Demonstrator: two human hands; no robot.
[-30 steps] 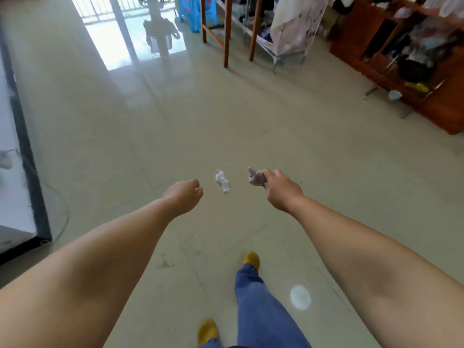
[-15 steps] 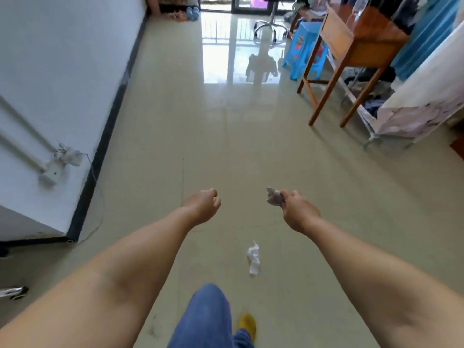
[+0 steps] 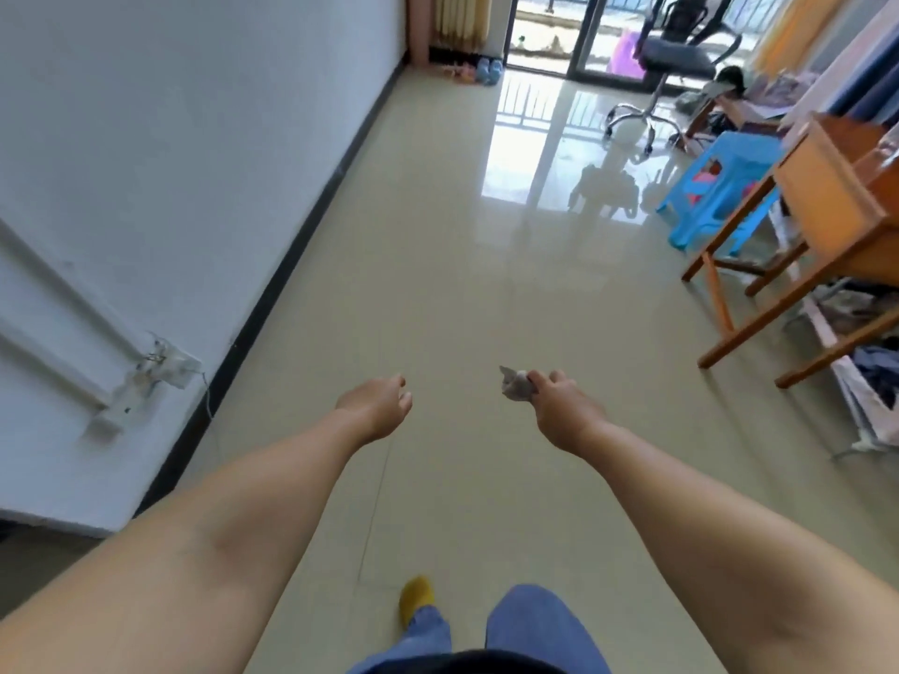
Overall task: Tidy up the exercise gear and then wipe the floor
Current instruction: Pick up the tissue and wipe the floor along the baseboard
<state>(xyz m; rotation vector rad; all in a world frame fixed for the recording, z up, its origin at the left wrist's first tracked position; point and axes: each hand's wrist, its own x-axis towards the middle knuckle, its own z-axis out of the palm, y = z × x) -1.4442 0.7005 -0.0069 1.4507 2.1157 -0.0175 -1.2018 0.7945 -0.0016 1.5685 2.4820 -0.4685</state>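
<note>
My right hand pinches a small crumpled grey tissue that sticks out to the left of the fingers. My left hand is stretched out beside it at the same height, fingers loosely curled, holding nothing. Both hands hover above the shiny beige tiled floor. My jeans leg and a yellow slipper show at the bottom.
A white wall with a black skirting runs along the left, with a socket and cable. On the right stand a wooden table, a blue plastic stool and clothes racks. An office chair stands by the balcony door.
The view has swung left and up towards the balcony door as I walk forward. The white tissue on the floor has dropped out of sight. My right hand keeps the grey tissue.
</note>
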